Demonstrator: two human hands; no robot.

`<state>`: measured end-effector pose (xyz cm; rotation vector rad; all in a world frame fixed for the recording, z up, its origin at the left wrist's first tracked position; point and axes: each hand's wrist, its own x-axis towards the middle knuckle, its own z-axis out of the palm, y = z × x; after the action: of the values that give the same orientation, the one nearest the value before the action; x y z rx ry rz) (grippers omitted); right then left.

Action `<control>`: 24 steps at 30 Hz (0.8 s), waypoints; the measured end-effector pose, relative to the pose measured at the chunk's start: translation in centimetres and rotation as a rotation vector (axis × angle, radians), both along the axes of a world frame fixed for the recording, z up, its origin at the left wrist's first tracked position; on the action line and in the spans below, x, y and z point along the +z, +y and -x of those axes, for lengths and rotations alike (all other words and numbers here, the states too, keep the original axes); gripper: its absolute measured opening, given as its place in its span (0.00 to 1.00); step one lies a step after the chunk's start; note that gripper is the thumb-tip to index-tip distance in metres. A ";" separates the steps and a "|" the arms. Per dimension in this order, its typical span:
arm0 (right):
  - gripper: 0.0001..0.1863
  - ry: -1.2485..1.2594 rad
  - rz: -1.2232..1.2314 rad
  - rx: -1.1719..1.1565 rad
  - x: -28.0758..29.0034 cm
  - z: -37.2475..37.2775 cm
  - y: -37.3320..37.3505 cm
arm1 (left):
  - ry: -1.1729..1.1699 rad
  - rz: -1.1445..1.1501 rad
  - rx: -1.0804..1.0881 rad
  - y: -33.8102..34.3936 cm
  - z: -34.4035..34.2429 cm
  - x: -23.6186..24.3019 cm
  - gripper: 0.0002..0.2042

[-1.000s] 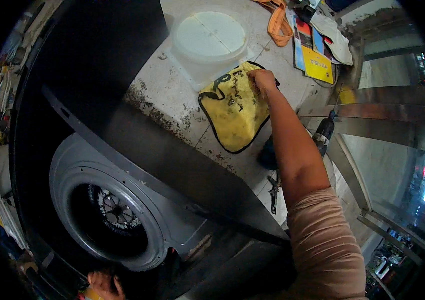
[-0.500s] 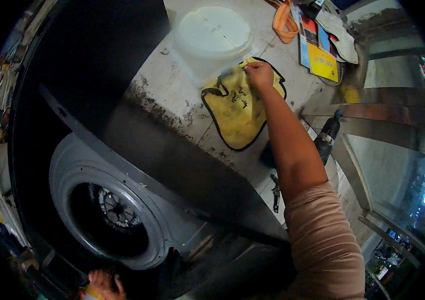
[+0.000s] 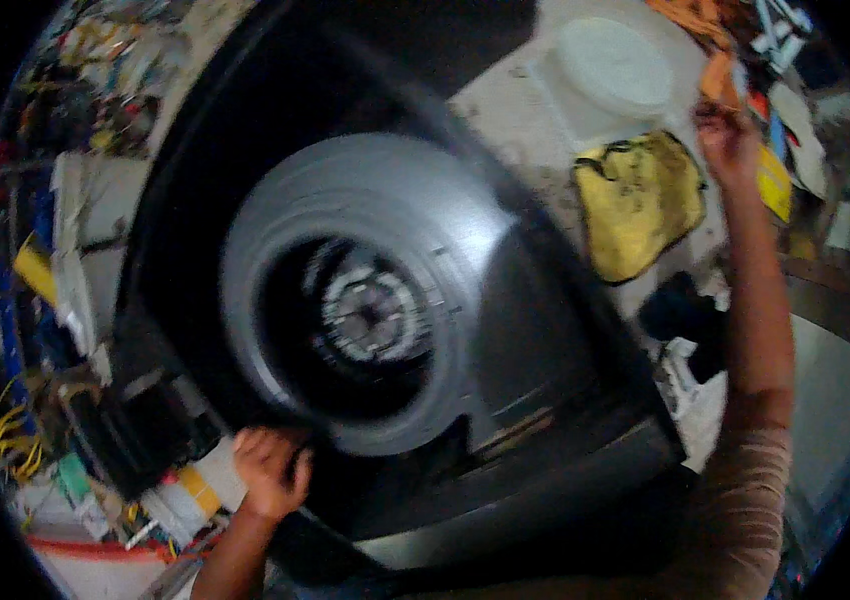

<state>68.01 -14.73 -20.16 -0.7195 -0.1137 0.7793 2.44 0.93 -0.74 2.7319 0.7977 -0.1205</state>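
A large black housing (image 3: 565,340) lies before me, with a round grey fan inlet ring (image 3: 255,270) inside and a hub (image 3: 373,312) deep in its middle. My left hand (image 3: 273,470) is closed over the housing's near left edge. Out to the far right, my right hand (image 3: 732,150) hangs beside a yellow cloth (image 3: 640,210) with a black border, just below an orange strap (image 3: 720,78). Its fingers look curled together, slightly smeared by motion; whatever they hold cannot be made out. Small dark bits lie on the cloth.
A translucent white tub (image 3: 613,68) stands beyond the cloth. Coloured booklets (image 3: 773,185) lie right of my right hand. A dark tool (image 3: 683,305) rests by my right forearm. Cluttered shelves and several parts fill the left side, with a yellow tube (image 3: 37,270).
My view has swung left, so the housing sits more centrally. My right hand has left the yellow cloth and moved right toward the orange strap. More of my left hand and forearm shows.
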 end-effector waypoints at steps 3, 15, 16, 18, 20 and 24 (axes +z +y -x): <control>0.13 -0.029 -0.048 0.154 10.8 7.0 2.5 | -0.023 -0.019 0.027 -0.2 0.7 0.0 0.08; 0.13 -0.267 0.248 0.370 26.9 41.2 1.8 | -0.801 1.913 0.891 -5.0 -3.6 4.3 0.22; 0.14 -0.556 0.332 0.439 26.7 43.2 1.2 | -0.729 2.063 1.000 -5.9 -4.7 4.3 0.23; 0.16 -1.108 0.439 0.467 25.5 46.9 -0.6 | -0.770 2.103 0.696 -8.1 -5.3 4.3 0.20; 0.18 -1.436 0.452 0.459 25.0 49.4 -1.6 | -0.771 2.070 0.608 -9.5 -5.0 4.1 0.18; 0.21 -1.574 0.440 0.460 25.5 51.2 -4.0 | -0.674 2.452 0.826 -10.4 -5.3 2.8 0.16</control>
<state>16.79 -18.78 5.30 -1.6312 -1.6081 0.4900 7.76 -9.43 2.09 0.0336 0.5600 0.0401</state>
